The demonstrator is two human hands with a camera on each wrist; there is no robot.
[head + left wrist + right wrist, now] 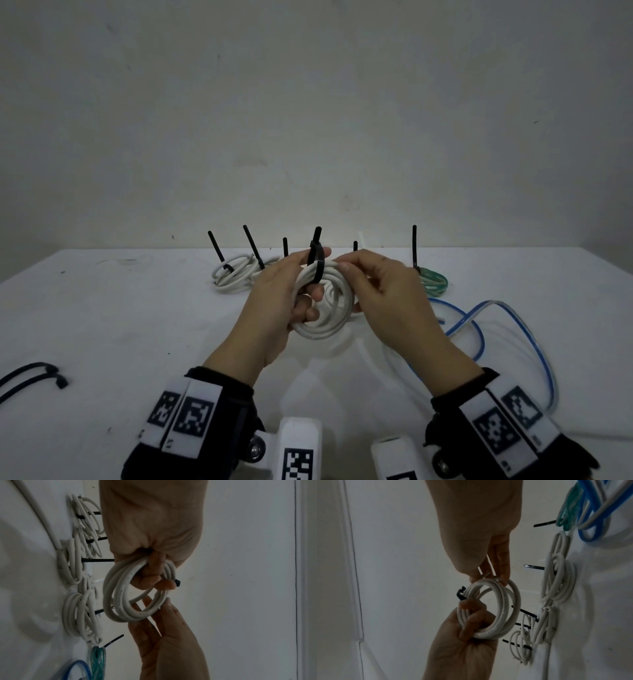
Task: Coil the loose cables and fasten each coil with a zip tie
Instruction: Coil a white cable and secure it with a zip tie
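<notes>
A white cable coil is held up over the table between both hands. A black zip tie loops over the coil's top, with its tail pointing up. My left hand grips the coil's left side, fingers curled through the ring and thumb by the tie. My right hand pinches the coil's upper right rim with thumb and fingertips. The left wrist view shows the coil hanging from the left fingers, with the tie head beside them. The right wrist view shows the coil and the tie.
Several tied white coils with upright black tie tails sit at the back of the white table. A tied green coil lies at the back right. A loose blue cable sprawls on the right. Spare black zip ties lie at the left edge.
</notes>
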